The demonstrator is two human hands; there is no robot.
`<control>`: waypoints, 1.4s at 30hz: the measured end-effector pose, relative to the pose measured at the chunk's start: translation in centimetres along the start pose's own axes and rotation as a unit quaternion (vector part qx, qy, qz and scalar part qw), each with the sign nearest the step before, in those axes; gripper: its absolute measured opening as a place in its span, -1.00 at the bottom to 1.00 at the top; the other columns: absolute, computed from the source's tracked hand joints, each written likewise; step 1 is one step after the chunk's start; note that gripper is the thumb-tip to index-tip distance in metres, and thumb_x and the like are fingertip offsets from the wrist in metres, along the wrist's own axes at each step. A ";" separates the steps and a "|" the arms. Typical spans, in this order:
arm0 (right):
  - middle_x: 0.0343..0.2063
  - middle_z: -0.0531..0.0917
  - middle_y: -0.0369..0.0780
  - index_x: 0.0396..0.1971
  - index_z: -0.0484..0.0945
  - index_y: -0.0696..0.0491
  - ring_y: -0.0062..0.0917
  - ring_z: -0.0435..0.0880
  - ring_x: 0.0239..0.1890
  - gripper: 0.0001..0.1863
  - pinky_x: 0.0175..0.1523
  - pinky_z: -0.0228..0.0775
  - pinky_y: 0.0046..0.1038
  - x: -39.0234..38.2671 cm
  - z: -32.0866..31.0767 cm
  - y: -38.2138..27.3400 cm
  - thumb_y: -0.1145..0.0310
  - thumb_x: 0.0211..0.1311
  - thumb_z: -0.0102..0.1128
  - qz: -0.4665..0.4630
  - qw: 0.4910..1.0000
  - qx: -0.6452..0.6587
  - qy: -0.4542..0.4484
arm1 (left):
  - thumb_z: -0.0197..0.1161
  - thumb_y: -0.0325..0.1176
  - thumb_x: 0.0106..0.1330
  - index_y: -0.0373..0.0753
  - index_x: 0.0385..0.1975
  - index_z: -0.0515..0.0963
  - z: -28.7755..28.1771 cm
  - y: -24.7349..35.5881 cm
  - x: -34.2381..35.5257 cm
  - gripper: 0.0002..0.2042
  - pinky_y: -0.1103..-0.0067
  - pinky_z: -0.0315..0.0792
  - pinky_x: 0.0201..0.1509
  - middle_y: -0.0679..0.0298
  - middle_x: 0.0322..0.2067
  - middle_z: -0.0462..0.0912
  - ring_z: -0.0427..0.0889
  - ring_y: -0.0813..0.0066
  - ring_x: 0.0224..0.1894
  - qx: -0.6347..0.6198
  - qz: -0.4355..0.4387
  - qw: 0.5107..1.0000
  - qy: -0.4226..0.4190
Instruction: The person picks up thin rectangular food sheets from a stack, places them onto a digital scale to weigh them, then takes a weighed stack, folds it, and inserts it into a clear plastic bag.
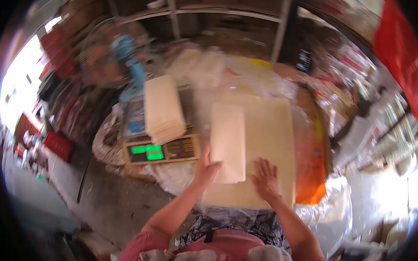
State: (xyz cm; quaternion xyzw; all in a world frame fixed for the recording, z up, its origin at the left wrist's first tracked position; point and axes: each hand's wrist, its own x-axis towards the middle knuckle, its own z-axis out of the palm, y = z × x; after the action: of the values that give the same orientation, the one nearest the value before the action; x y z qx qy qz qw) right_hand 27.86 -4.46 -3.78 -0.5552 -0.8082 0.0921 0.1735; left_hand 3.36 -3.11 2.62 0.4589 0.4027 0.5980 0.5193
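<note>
A long, pale cream folded sheet (229, 140) lies on a broad stack of flat cream sheets (272, 128) in front of me. At the folded sheet's left edge is my left hand (208, 171), its index finger stretched out beside the edge and its thumb apart, reaching over the near left side. The other fingers of that hand are not clear. Just right of the folded sheet, my right hand (265, 180) rests over the stack with its fingers spread and nothing in them. What the folded sheet is made of cannot be told.
Left of the stack, a digital scale (164, 149) with a lit green display carries a pile of folded cream sheets (163, 107). Behind it stands a blue fan (124, 47). Orange plastic (311, 181) lies along the right side; clear plastic bags and shelves (228, 12) stand at the back.
</note>
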 end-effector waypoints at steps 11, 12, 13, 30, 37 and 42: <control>0.30 0.22 -0.10 0.24 0.24 0.05 -0.15 0.13 0.35 -0.44 0.37 -0.15 0.05 -0.2 -1.0 -1.4 0.17 0.28 0.00 -0.028 0.998 -0.036 0.043 | 0.16 -0.69 0.00 -0.27 0.31 0.20 -16.3 15.7 10.7 -0.26 0.55 0.42 0.04 0.17 0.09 0.49 0.54 0.40 -0.01 0.094 -0.005 0.974 0.207; 0.30 0.22 -0.10 0.24 0.24 0.05 -0.15 0.13 0.35 -0.44 0.37 -0.14 0.05 -0.1 -0.9 -1.4 0.18 0.27 0.01 -0.032 0.998 -0.035 0.044 | 0.16 -0.69 0.00 -0.27 0.31 0.20 -16.7 15.4 10.6 -0.26 0.55 0.42 0.04 0.17 0.09 0.49 0.54 0.40 -0.01 0.093 -0.003 0.974 0.205; 0.30 0.22 -0.10 0.25 0.24 0.05 -0.16 0.14 0.35 -0.43 0.37 -0.14 0.05 -0.2 -0.9 -1.2 0.19 0.27 0.01 -0.032 0.998 -0.036 0.045 | 0.13 -0.69 -0.01 -0.28 0.24 0.28 -16.7 14.5 10.3 -0.33 0.56 0.42 0.01 0.19 0.04 0.51 0.54 0.42 -0.03 0.094 0.013 0.973 0.212; 0.34 0.15 -0.14 0.30 0.16 0.01 -0.23 0.04 0.40 -0.41 0.41 -0.25 0.00 -0.2 -1.0 -1.0 0.11 0.32 -0.11 0.004 1.000 -0.024 0.012 | -0.13 0.38 0.20 0.18 0.36 0.11 -14.8 13.8 19.3 -0.26 -0.01 -0.24 0.39 0.20 0.41 -0.04 -0.19 -0.03 0.44 0.647 -0.064 0.738 0.178; 0.34 0.15 -0.12 0.30 0.15 0.01 -0.21 0.05 0.39 -0.41 0.40 -0.22 0.00 -0.4 -1.7 -1.3 0.13 0.31 -0.10 0.003 1.000 -0.023 0.012 | -0.19 0.37 0.22 0.23 0.38 0.03 -13.9 7.9 18.1 -0.27 -0.03 -0.47 0.40 0.25 0.43 -0.11 -0.28 -0.08 0.44 0.715 -0.128 0.678 0.111; 0.34 0.15 -0.11 0.30 0.15 0.02 -0.20 0.05 0.39 -0.41 0.40 -0.23 0.01 -0.5 -1.4 -1.0 0.17 0.29 -0.09 0.009 1.000 -0.024 0.011 | -0.16 0.32 0.25 0.20 0.38 0.05 -13.4 7.2 18.1 -0.30 -0.04 -0.44 0.40 0.24 0.42 -0.09 -0.26 -0.09 0.44 0.728 -0.105 0.665 0.127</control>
State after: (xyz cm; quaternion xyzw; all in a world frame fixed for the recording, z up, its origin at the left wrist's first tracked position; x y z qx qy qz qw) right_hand 27.69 -5.32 -2.20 -0.5673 -0.8032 0.0687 0.1680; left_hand -12.19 13.80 8.51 0.5652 0.8175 0.1085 0.0225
